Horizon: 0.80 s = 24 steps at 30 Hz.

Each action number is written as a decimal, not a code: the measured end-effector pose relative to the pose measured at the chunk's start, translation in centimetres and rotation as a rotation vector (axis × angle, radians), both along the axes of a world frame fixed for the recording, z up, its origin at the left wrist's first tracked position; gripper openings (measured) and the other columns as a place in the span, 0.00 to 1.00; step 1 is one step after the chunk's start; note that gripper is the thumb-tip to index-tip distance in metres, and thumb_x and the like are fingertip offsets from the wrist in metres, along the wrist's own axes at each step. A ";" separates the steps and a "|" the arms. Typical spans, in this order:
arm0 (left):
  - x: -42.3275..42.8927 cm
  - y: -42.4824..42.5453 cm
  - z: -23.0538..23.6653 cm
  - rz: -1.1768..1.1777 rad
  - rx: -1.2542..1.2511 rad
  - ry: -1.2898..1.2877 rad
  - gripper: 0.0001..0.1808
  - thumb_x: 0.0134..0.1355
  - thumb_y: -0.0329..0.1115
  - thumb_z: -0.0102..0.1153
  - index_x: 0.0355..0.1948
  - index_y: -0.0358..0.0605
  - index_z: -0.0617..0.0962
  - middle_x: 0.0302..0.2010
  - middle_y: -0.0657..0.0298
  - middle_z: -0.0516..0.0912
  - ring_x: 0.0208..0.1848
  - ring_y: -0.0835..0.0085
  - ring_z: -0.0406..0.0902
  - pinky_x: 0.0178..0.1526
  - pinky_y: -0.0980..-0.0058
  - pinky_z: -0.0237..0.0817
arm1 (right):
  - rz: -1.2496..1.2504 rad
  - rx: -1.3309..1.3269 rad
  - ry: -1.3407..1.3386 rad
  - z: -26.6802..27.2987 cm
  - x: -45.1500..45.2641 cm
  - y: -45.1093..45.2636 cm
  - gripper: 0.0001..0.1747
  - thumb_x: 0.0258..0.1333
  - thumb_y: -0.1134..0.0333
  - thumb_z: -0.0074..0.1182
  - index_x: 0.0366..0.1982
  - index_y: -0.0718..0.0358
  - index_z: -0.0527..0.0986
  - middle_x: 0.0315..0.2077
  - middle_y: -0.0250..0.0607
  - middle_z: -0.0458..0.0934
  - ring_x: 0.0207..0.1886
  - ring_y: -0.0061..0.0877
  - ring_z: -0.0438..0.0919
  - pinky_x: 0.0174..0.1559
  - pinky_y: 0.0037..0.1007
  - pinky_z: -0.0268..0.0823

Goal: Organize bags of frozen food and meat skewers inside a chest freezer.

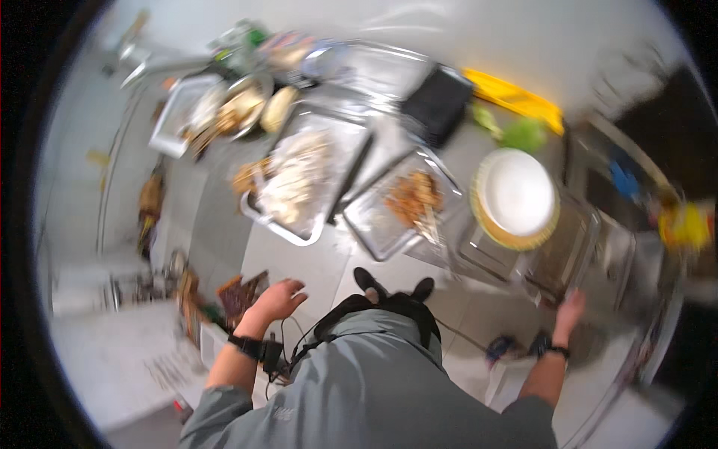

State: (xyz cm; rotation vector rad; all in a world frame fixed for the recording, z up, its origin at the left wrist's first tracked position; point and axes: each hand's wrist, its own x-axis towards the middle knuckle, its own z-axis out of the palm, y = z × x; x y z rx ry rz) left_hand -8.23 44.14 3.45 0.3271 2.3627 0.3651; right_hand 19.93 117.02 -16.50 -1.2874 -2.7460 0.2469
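My left hand (282, 299) is in the air above the floor, fingers apart and holding nothing. My right hand (570, 311) touches or is close to the near right corner of a clear rectangular container (572, 247); blur hides whether its fingers grip it. Left of that container a white round bowl (516, 191) rests in a yellowish round vessel (482, 224). Before me a metal tray (364, 238) holds chopped orange-brown food (414, 196) and what looks like a utensil. Another tray (305, 241) to its left carries a pile of pale sliced food (297, 174).
A black container (437, 104), a yellow tray (513, 101) and a green vegetable (523, 134) lie at the back. A white basin (171, 120) and a metal bowl (263, 90) stand at the back left. A white box (510, 381) is on the floor near my right arm.
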 end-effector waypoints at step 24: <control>5.0 -46.1 -3.2 0.727 0.111 0.176 0.18 0.60 0.40 0.58 0.46 0.36 0.78 0.47 0.46 0.80 0.49 0.48 0.76 0.51 0.60 0.68 | 0.993 -1.112 -0.342 18.5 -37.6 -71.6 0.23 0.64 0.58 0.48 0.17 0.64 0.70 0.15 0.31 0.68 0.21 0.21 0.65 0.26 0.28 0.60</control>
